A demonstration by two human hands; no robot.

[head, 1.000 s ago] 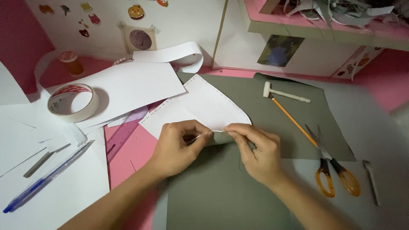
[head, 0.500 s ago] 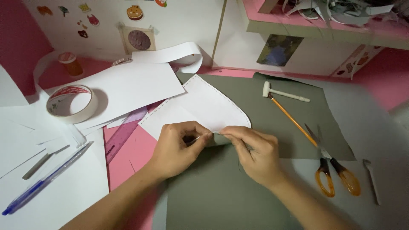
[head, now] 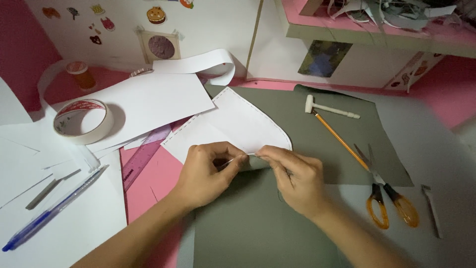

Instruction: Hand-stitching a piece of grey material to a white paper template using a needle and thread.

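Observation:
A white curved paper pattern piece (head: 233, 126) with a dashed edge lies on a grey-green sheet (head: 258, 223). My left hand (head: 206, 173) and my right hand (head: 295, 178) meet at the pattern's near edge. Both pinch that edge between thumb and fingers, where it overlaps the grey-green sheet. Something thin and pale shows between the fingertips; I cannot tell what it is.
A roll of white tape (head: 83, 120), a purple ruler (head: 146, 156), a blue pen (head: 54, 208) and loose white paper (head: 144, 101) lie to the left. On the right are an orange pencil (head: 339, 139), a small white hammer (head: 329, 107), orange-handled scissors (head: 384, 196) and a small blade (head: 431, 208).
Both hands stay at the pattern's near edge; the fingertips shift only slightly. Nothing else has moved.

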